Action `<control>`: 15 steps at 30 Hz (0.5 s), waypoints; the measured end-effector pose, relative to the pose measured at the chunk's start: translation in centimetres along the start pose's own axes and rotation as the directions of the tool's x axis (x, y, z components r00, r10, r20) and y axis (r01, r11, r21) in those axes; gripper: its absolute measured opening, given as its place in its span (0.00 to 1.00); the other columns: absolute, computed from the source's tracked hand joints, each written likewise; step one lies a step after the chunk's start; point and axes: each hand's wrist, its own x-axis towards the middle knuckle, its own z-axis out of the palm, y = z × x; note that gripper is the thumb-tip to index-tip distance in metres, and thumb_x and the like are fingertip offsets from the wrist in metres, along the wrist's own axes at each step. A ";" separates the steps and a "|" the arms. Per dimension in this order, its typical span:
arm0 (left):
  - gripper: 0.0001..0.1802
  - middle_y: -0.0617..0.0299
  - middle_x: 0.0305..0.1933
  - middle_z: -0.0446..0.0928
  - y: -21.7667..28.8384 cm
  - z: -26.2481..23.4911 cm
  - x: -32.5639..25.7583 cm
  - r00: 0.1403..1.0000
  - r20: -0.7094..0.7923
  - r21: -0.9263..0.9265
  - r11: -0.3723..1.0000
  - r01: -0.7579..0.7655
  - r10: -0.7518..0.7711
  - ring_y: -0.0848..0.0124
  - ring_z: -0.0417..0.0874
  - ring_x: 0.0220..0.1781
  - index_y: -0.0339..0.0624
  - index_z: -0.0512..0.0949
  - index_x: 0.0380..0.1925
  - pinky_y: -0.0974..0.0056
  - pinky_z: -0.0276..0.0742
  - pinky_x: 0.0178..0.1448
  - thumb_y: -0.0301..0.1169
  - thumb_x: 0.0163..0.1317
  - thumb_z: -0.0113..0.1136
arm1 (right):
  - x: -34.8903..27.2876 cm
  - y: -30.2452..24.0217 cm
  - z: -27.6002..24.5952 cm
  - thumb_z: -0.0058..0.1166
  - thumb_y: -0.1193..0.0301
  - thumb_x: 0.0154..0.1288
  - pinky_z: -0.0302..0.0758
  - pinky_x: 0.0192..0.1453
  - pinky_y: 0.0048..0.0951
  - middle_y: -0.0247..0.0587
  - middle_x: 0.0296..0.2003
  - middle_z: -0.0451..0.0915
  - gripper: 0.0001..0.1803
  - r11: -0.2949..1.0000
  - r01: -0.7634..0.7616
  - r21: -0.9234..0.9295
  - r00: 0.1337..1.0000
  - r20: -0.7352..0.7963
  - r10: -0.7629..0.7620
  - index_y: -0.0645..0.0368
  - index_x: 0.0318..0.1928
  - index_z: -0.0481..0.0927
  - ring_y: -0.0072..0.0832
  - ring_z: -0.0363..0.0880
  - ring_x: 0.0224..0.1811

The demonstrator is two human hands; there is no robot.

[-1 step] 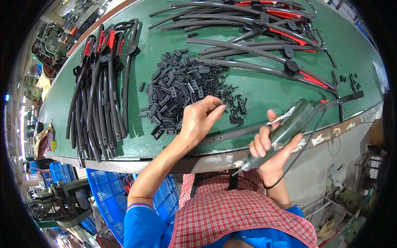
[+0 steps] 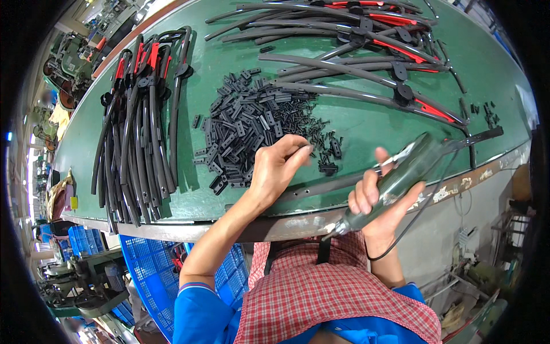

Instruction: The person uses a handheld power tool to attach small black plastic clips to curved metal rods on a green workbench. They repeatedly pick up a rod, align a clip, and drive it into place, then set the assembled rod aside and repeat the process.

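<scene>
A green table (image 2: 481, 63) with a chipped edge stands in a workshop, blue crates (image 2: 146, 266) beside it, machinery (image 2: 73, 62) and bright light (image 2: 25, 163) at left

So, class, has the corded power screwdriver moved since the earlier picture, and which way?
Yes, slightly: against the table's front edge, the corded power screwdriver has shifted up and rightward in view.

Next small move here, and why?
Probably swing the corded driver up toward the near tube: the right hand holds it with the bit pointing down past the table edge, while the left hand is pinched near the screws. Whether it holds one, I can't tell.
</scene>
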 end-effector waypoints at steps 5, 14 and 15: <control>0.13 0.55 0.39 0.82 -1.3 0.3 0.4 0.982 -0.077 -0.233 0.954 -0.189 0.175 0.75 0.81 0.38 0.34 0.76 0.49 0.71 0.75 0.38 0.26 0.66 0.54 | 3.8 -1.2 4.7 0.35 0.24 0.53 0.66 0.27 0.30 0.32 0.21 0.64 0.54 0.950 0.293 -0.106 0.953 -0.044 -0.299 0.54 0.67 0.59 0.24 0.64 0.19; 0.09 0.52 0.34 0.81 -1.4 -0.6 -0.1 0.903 0.410 -0.701 0.590 0.401 -0.126 0.67 0.83 0.35 0.34 0.78 0.41 0.67 0.82 0.33 0.26 0.62 0.58 | 5.7 -0.5 5.1 0.50 0.30 0.52 0.68 0.31 0.33 0.35 0.25 0.67 0.54 0.825 0.563 -0.054 0.795 0.311 -0.522 0.57 0.68 0.58 0.28 0.67 0.22; 0.10 0.51 0.35 0.81 -1.1 -0.7 -0.2 0.893 0.430 -0.700 0.576 0.423 -0.134 0.67 0.83 0.35 0.33 0.79 0.42 0.66 0.82 0.34 0.26 0.62 0.58 | 5.6 -0.5 5.2 0.51 0.31 0.52 0.68 0.32 0.33 0.35 0.25 0.67 0.54 0.820 0.568 -0.070 0.790 0.327 -0.519 0.57 0.68 0.58 0.28 0.68 0.23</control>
